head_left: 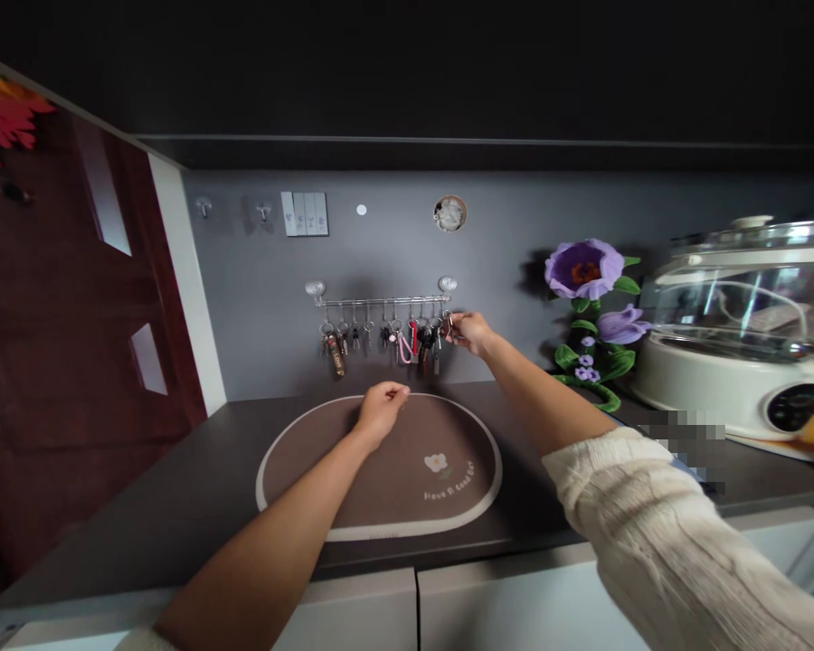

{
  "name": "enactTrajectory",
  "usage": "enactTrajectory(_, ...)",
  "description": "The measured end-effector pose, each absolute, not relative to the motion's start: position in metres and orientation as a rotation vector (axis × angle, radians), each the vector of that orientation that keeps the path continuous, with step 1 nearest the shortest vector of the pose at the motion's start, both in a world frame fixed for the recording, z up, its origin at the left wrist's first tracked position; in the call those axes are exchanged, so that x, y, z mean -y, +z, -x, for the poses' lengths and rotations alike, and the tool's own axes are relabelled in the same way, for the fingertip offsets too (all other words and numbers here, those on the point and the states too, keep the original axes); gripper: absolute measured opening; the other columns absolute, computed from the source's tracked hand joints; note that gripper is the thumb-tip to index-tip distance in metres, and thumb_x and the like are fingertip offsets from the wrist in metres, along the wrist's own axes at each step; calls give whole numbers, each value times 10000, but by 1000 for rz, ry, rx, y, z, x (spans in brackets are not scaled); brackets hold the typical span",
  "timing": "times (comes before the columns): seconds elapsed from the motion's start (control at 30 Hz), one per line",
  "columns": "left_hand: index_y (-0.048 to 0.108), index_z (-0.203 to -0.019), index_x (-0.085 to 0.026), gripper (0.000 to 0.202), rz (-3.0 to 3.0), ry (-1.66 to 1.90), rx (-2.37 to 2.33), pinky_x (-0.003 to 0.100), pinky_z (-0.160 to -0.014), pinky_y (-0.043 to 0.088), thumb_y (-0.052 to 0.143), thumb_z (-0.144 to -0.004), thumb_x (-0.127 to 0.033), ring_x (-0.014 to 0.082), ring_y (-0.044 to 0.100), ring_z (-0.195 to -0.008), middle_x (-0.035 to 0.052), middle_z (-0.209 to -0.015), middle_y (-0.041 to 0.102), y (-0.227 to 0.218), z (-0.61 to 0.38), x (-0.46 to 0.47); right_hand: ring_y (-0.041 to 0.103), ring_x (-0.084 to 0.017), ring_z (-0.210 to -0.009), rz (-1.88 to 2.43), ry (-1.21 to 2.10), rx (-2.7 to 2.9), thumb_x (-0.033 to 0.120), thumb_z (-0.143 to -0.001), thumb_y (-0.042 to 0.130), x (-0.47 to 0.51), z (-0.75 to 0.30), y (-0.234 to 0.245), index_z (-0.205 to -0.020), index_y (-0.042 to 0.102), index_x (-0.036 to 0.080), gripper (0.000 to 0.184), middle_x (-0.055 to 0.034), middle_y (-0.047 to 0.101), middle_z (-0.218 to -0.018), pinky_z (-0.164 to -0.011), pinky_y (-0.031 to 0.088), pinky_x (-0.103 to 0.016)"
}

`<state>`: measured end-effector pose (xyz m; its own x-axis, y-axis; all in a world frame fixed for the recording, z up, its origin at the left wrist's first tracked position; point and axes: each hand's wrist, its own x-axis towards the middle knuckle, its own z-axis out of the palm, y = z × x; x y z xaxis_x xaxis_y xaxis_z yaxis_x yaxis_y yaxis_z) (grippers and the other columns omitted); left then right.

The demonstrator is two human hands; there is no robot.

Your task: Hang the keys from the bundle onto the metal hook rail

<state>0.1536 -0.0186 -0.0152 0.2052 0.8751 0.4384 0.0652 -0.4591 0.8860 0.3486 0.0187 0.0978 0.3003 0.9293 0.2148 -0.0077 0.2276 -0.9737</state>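
At the right end of a clear hook rail [383,301], my right hand [473,334] pinches a key ring [449,324] by the last hook. Whether the ring still hangs on that hook I cannot tell. Several bunches of keys hang along the rail, among them one with a brown strap [336,354], one with a pink loop [405,348] and one with a red tag [413,337]. My left hand [381,409] hovers over the brown oval mat [380,479], fingers pressed together; anything inside them is hidden.
Purple crocheted flowers [584,269] and a white appliance with a clear lid [725,380] stand on the right of the dark counter [136,506]. A dark cabinet [407,81] overhangs the back. Small hooks [263,212] and paper labels [305,214] are on the wall.
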Motion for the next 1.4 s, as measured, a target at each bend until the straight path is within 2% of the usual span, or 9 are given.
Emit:
enactTrajectory(0.33, 606, -698, -134, 234, -1700, 1338, -916, 228, -548, 361, 553, -635, -353, 104, 472, -547, 15, -583, 561, -13, -153, 21, 499, -76, -481, 1198, 843, 1049, 135, -731, 467, -20, -350, 91, -605, 441, 164, 132, -3, 532, -516, -540, 459, -257)
enactTrajectory(0.57, 600, -688, -139, 206, -1681, 1334, -912, 222, -537, 354, 552, -636, -332, 97, 464, -530, 3, -563, 551, -14, -153, 18, 463, -61, -459, 1201, 778, 1082, 164, -727, 476, -25, -350, 81, -585, 431, 161, 149, 12, 514, -524, -504, 401, -214)
enactTrajectory(0.7, 595, -690, -136, 215, -1684, 1332, -926, 219, -528, 344, 542, -646, -340, 94, 456, -529, -3, -556, 532, -14, -152, 17, 470, -48, -487, 1194, 724, 1062, 131, -715, 455, -25, -348, 76, -599, 450, 159, 119, 9, 535, -594, -514, 382, -192)
enactTrajectory(0.9, 576, -704, -129, 244, -1668, 1361, -959, 207, -493, 323, 548, -643, -364, 80, 430, -509, -17, -552, 490, -12, -145, 15, 412, -53, -462, 1279, 613, 971, 77, -646, 446, -10, -343, 65, -555, 457, 166, 127, 20, 473, -523, -487, 364, -192)
enactTrajectory(1.03, 564, -840, -130, 307, -1719, 1394, -915, 198, -471, 302, 585, -617, -341, 62, 384, -466, -51, -540, 429, -7, -137, 18, 420, -74, -486, 1315, 596, 927, 120, -625, 482, 15, -330, 54, -628, 475, 179, 60, 8, 474, -549, -478, 378, -208)
enactTrajectory(1.13, 457, -1093, -152, 528, -1742, 1434, -860, 188, -500, 316, 608, -605, -286, 56, 385, -483, -70, -559, 410, 3, -128, 31, 437, -72, -498, 1196, 675, 997, 155, -622, 519, 42, -313, 47, -728, 478, 185, 117, 12, 480, -600, -496, 390, -213)
enactTrajectory(1.23, 208, -1287, -199, 778, -1872, 1424, -754, 190, -583, 341, 604, -618, -208, 53, 404, -531, -78, -585, 426, 15, -116, 53, 437, -66, -508, 1004, 705, 1103, 216, -621, 559, 73, -295, 43, -906, 467, 205, 300, 44, 459, -613, -534, 401, -221)
enactTrajectory(1.33, -7, -1322, -247, 898, -2013, 1355, -656, 199, -622, 344, 577, -645, -161, 47, 404, -551, -78, -618, 433, 23, -101, 81, 424, -69, -531, 866, 626, 1266, 283, -649, 563, 104, -280, 41, -1109, 407, 250, 486, 67, 424, -588, -580, 403, -230)
enactTrajectory(1.4, -86, -1313, -251, 929, -2098, 1326, -621, 205, -644, 348, 561, -655, -142, 49, 411, -574, -73, -642, 439, 25, -89, 99, 416, -73, -541, 804, 567, 1371, 295, -670, 559, 122, -273, 39, -1240, 277, 286, 636, 65, 439, -605, -605, 402, -238)
